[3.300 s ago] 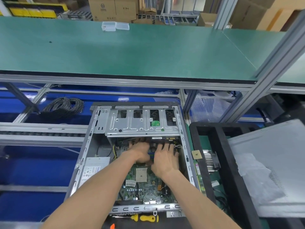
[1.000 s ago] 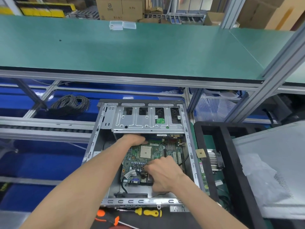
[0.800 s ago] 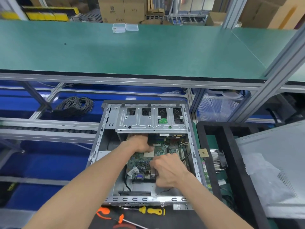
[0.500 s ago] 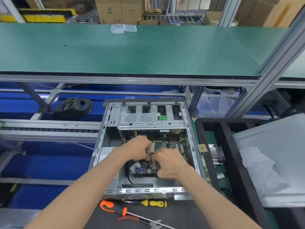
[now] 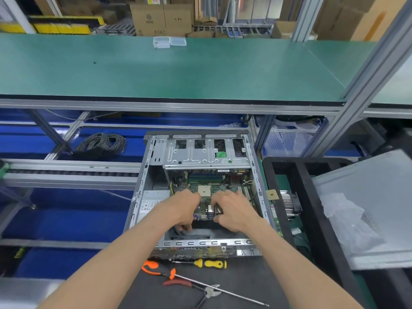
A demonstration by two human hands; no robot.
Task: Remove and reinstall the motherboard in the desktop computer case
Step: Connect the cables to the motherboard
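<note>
Both hands are inside the open desktop case (image 5: 258,186), on the motherboard (image 5: 214,188), which lies flat in the case below the metal drive cage (image 5: 205,152). The board's near edge with the port block (image 5: 211,214) sits short of the case's near wall, with a dark gap between. Left hand (image 5: 182,208) has fingers curled down over the board's near-left edge, gripping it. Right hand (image 5: 231,210) is curled over the near-right part, thumb by the ports, also holding the board.

Step, as a judgement: seating or sliding the board in the case. Removal or reinstall cannot be told from this alone.

Next move probably calls for both hands moving the board together and level, keeping its far edge clear of the drive cage and its ports lined up with the near wall. No screws can be made out.

In the way: the drive cage overhangs the far end of the board; yellow and black cables (image 5: 172,186) sit at the far-left corner; a power supply (image 5: 151,204) lies just left of the board.

Around: yellow-handled screwdriver (image 5: 211,263), orange-handled pliers (image 5: 156,269) and a long thin tool (image 5: 223,291) lie on the dark mat (image 5: 245,284) near the case. Heatsink (image 5: 289,204) in the black frame to the right. Grey side panel (image 5: 367,208) further right. Coiled cable (image 5: 102,144) on the blue shelf. Green surface (image 5: 178,70) beyond carries a clear plastic box (image 5: 169,41).
</note>
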